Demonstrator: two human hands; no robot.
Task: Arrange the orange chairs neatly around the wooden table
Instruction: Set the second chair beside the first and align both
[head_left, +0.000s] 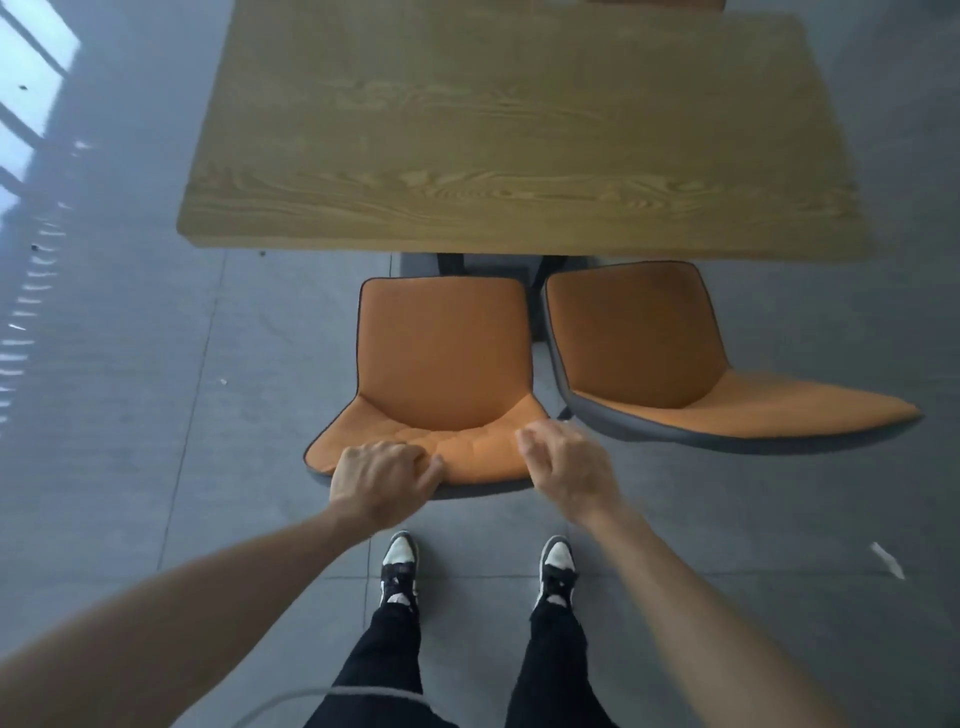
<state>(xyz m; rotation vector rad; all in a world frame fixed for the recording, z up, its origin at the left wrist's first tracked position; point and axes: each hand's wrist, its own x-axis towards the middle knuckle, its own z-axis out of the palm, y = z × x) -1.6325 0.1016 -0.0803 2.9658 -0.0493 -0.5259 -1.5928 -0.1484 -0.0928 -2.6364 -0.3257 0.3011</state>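
Two orange chairs with grey shells stand at the near edge of the wooden table (519, 130), seats facing it. The left chair (441, 353) is straight in front of me, its seat's front edge just short of the tabletop. My left hand (382, 478) grips the top of its backrest, fingers curled over the edge and thumb pressed into the padding. My right hand (563, 462) hovers at the backrest's right end with fingers loosely curled, holding nothing. The right chair (639, 338) stands close beside the left one, turned at an angle, its backrest swinging out to the right.
The table's dark base (449, 262) shows between the chairs and the tabletop. A brown edge (654, 4) peeks over the table's far side. My shoes (397, 571) stand on grey floor tiles just behind the left chair. Open floor lies to the left and right.
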